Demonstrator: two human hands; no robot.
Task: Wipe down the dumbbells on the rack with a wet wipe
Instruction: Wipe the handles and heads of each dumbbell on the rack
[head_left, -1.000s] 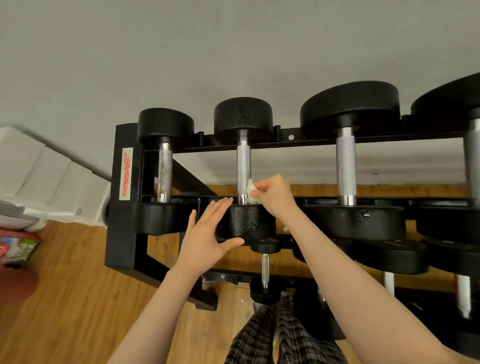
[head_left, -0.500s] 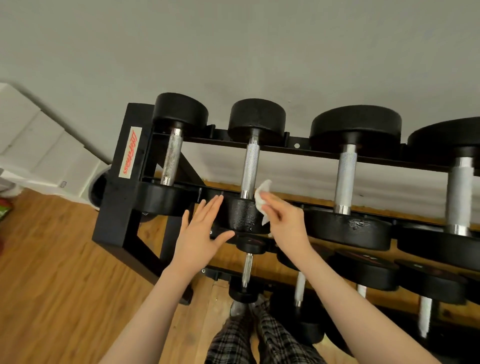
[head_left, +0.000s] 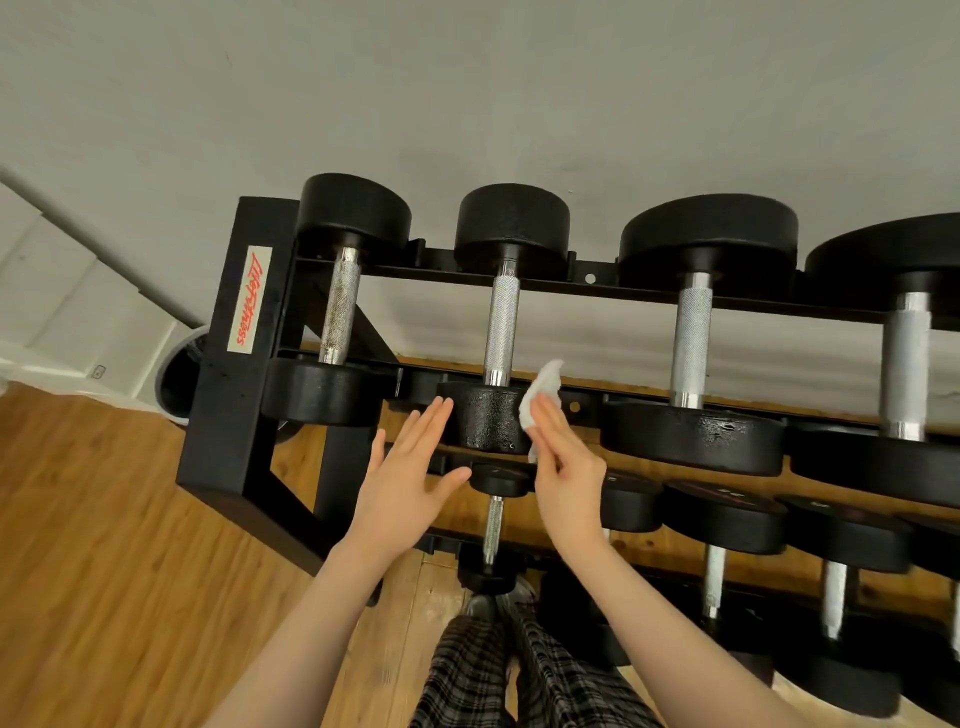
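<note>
A single head-worn camera looks steeply down from close above at the dumbbell rack (head_left: 228, 415) and floor (head_left: 104, 571).

Home gym corner: black dumbbell rack (head_left: 223, 395) from nine to three o'clock, loaded with dumbbells (head_left: 498, 322), on wood flooring (head_left: 104, 545) against plain wall (head_left: 467, 93).
</note>
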